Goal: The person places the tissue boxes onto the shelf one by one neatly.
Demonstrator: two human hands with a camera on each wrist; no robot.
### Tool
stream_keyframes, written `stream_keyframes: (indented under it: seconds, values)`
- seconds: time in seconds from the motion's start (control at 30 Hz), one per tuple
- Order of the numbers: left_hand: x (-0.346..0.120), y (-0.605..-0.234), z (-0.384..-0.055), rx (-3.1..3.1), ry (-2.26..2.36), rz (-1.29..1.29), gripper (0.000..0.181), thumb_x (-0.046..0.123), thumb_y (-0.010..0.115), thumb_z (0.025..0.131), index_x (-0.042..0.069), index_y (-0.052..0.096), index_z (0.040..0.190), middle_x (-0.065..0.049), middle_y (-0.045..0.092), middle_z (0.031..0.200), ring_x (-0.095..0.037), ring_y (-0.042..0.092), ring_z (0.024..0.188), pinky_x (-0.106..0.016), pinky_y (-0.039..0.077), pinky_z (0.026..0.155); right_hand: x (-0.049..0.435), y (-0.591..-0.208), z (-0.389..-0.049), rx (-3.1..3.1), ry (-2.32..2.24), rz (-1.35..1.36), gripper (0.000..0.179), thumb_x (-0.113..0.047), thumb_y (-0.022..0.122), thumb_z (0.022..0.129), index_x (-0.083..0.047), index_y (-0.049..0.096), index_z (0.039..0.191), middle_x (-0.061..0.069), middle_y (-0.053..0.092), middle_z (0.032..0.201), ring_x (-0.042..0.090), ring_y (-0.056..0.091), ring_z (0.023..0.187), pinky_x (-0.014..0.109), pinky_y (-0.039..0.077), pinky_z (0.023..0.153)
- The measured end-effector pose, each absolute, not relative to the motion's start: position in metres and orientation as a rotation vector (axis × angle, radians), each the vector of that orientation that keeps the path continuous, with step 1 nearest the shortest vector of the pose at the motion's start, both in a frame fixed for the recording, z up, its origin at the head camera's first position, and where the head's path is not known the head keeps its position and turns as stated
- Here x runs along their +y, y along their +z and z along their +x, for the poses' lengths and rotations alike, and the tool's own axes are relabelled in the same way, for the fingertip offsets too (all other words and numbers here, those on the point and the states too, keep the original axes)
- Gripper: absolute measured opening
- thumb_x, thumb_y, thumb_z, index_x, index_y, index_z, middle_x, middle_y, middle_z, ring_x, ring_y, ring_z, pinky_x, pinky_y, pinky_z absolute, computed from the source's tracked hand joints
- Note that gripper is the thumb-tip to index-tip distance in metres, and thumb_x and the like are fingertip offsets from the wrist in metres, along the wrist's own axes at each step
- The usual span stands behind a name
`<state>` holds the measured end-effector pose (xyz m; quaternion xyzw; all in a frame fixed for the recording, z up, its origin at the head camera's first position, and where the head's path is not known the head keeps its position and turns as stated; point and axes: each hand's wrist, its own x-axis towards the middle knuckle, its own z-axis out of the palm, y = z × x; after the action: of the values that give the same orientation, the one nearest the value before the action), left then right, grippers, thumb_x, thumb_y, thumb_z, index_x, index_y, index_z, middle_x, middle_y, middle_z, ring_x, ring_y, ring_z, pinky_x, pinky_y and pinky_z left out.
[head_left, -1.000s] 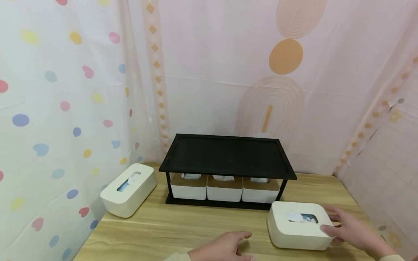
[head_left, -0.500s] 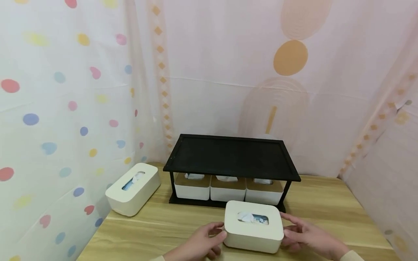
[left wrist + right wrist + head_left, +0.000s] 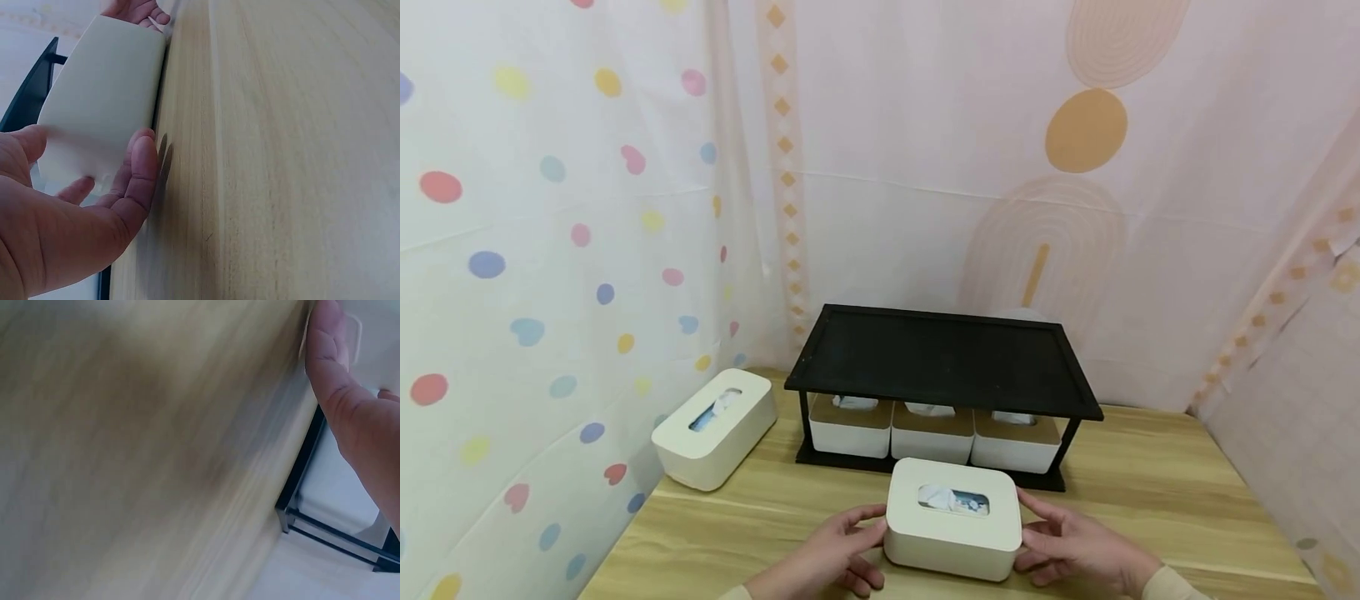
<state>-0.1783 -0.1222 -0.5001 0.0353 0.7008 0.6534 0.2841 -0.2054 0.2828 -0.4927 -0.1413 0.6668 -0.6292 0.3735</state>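
A cream tissue box with an oblong slot in its lid sits between my two hands, just in front of the black stand. My left hand holds its left end, thumb high on the side and fingers curving round lower down; in the left wrist view those fingers bend along the wall of the box. At the opposite end, my right hand grips the side with index finger stretched toward the back corner. Tissue and a blue packet show through the slot.
Behind it stands a low black two-tier stand, with three white tissue boxes with brown lids on its lower shelf. Another cream tissue box lies angled on the wooden table at left, near the dotted curtain.
The cream tissue box has moved left from the table's right side to in front of the stand, carried by the right hand. The left hand has come to its left end.
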Motion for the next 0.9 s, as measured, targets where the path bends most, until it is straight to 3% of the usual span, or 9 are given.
stream_keyframes:
  seconds: [0.47,0.9]
  values:
    - [-0.133,-0.496,-0.172,1.859,1.79,0.051,0.077,0.049,0.064,0.106,0.001,0.04,0.162,-0.01,0.074,0.126,-0.016,0.074,0.077,-0.029,0.059,0.072,0.27,-0.49,-0.2,1.729,-1.653,-0.371,0.083,-0.027,0.051,0.115,-0.007,-0.008,0.169,0.015,0.067,0.14,0.028,0.073,0.116,0.042,0.062,0.095]
    - [-0.157,-0.459,-0.156,1.928,1.874,0.086,0.076,0.046,0.06,0.11,-0.001,0.035,0.164,-0.011,0.072,0.128,-0.017,0.072,0.07,-0.031,0.056,0.07,0.243,-0.447,-0.197,1.922,-1.606,-0.48,0.082,-0.029,0.056,0.113,-0.007,0.004,0.172,0.023,0.061,0.147,0.031,0.074,0.115,0.045,0.063,0.092]
